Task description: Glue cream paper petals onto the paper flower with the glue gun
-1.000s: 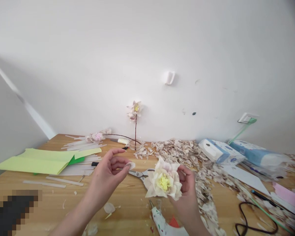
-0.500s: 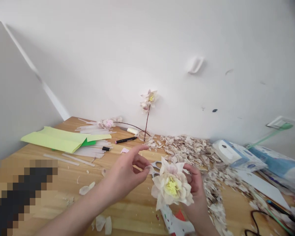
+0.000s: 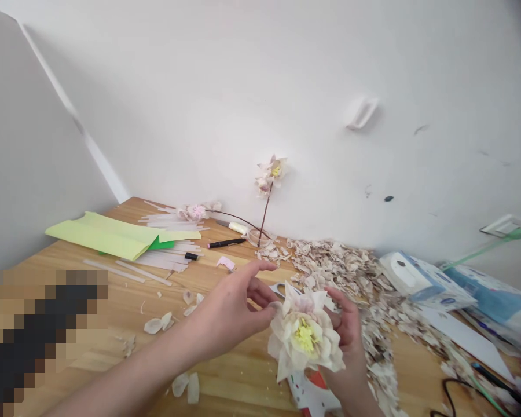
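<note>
A pale cream artificial flower (image 3: 304,336) with a yellow centre faces me, low and right of the middle. Behind its right side, my right hand (image 3: 349,341) is closed and supports it; the grip itself is mostly hidden by the blossom. My left hand (image 3: 238,304) reaches in from the left, thumb and fingers pinched at a thin whitish petal (image 3: 276,310) against the flower's left edge. Its index finger stretches above. Scissors (image 3: 280,288) lie partly hidden behind the flower. Below it is a white spotted object with red parts (image 3: 310,394).
Loose dried petals (image 3: 338,263) spread over the wooden table (image 3: 226,376). A stemmed flower (image 3: 274,169) stands by the wall, another (image 3: 197,211) lying beside it. Yellow-green paper (image 3: 104,234), translucent strips (image 3: 113,270) and a black pen (image 3: 226,243) are left; tissue packs (image 3: 425,278) are right.
My left hand has moved right, bringing the pinched petal against the flower's left edge. The flower stays in my right hand, slightly lower. The view has shifted a little.
</note>
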{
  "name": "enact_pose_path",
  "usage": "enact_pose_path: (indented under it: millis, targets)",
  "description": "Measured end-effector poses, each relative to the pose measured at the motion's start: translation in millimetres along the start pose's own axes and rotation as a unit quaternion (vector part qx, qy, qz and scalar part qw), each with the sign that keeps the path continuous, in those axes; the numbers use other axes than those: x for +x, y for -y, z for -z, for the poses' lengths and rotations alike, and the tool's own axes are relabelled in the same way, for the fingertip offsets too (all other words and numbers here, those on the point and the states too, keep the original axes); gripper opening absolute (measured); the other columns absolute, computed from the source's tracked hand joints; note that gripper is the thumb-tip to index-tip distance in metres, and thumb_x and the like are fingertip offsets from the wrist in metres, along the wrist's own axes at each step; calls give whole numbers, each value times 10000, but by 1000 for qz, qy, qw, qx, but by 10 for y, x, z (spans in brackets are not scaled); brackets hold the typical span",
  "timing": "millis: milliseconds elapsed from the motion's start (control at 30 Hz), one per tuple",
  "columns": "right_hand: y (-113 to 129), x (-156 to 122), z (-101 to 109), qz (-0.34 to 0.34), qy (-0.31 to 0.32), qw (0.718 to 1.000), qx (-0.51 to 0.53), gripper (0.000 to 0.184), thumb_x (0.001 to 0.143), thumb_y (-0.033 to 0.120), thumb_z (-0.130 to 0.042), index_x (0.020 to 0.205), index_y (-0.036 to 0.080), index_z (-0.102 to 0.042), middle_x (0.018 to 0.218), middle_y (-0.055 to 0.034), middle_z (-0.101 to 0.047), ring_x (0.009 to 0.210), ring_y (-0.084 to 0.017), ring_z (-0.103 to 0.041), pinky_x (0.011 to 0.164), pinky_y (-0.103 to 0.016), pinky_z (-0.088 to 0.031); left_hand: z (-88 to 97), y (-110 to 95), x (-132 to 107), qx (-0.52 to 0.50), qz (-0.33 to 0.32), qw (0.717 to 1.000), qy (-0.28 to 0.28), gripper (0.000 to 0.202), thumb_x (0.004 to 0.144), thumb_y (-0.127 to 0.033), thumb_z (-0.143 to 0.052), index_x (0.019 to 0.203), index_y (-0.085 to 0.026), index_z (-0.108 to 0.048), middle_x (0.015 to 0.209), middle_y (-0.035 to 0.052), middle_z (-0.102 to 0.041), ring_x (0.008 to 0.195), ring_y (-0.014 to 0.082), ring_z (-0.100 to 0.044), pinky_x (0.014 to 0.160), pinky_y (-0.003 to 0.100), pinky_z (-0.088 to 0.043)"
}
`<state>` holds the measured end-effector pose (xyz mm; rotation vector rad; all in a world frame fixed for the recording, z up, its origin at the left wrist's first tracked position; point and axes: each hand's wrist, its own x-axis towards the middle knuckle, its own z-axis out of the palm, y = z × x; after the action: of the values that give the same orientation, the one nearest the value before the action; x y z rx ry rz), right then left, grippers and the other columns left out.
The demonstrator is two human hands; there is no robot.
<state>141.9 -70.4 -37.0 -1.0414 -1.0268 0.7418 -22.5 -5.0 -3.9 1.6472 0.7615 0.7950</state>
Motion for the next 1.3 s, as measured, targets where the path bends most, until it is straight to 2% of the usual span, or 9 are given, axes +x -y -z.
enact_pose_path:
  millis: [133,367,467,633,867,1067,1200,1300]
  targets:
    - [0,1,11,0,-9,1000,-6,658,574,354,-814,1130,349,-462,605,68,-587,480,-140,-542,517,-256,-453,4,-8,0,-17,14,1000,5,466,734,-194,-589,1169,-252,-430,880,19,-680,791,162,-625,696,312,-509]
    - [-51,-4,54,-4,14,1000,4,647,595,365,-803,1138,353,-450,727,32,-677,512,-155,-600,471,-239,-444,3,3,14,-6,15,1000,4,448,736,-187,-580,1158,-256,-443,886,14,-686,792,164,-629,720,318,-496]
    - [-84,-5,68,-11,12,1000,18,633,610,335,-800,1137,371,-451,804,24,-703,614,-170,-652,526,-249,-481,-5,-1,13,-10,23,1000,7,448,734,-181,-577,1156,-252,-443,889,14,-684,795,164,-627,719,319,-492]
    - [-112,-10,80,13,21,1000,5,717,570,278,-823,1165,357,-431,900,-12,-698,842,-253,-671,678,-358,-534,-14,-30,-3,-32,43,999,9,427,729,-189,-587,1131,-229,-448,865,21,-679,758,158,-622,694,311,-490]
    - [-163,-38,128,15,39,999,-9,744,571,242,-819,1186,358,-415,891,9,-693,930,-264,-644,832,-423,-486,-10,-8,15,-52,52,997,8,412,734,-206,-594,1120,-227,-451,853,29,-676,758,162,-629,693,311,-480]
    - [-237,-46,191,7,42,998,-35,759,555,281,-825,1194,361,-424,905,8,-697,927,-288,-636,839,-451,-468,-13,-17,12,-62,54,997,11,408,733,-201,-588,1119,-225,-456,838,23,-674,755,166,-628,692,321,-477]
    - [-253,-43,205,34,42,996,-65,713,588,301,-800,1194,371,-432,882,15,-696,945,-282,-624,894,-476,-431,-19,-30,5,-75,62,995,15,426,730,-202,-594,1129,-223,-449,839,30,-672,759,174,-627,691,328,-472]
    - [-260,-44,201,49,38,995,-79,657,625,293,-767,1189,377,-442,855,20,-693,911,-261,-636,876,-461,-449,-10,-57,-5,-88,70,993,24,449,736,-221,-594,1153,-211,-425,856,49,-674,765,183,-625,689,335,-466]
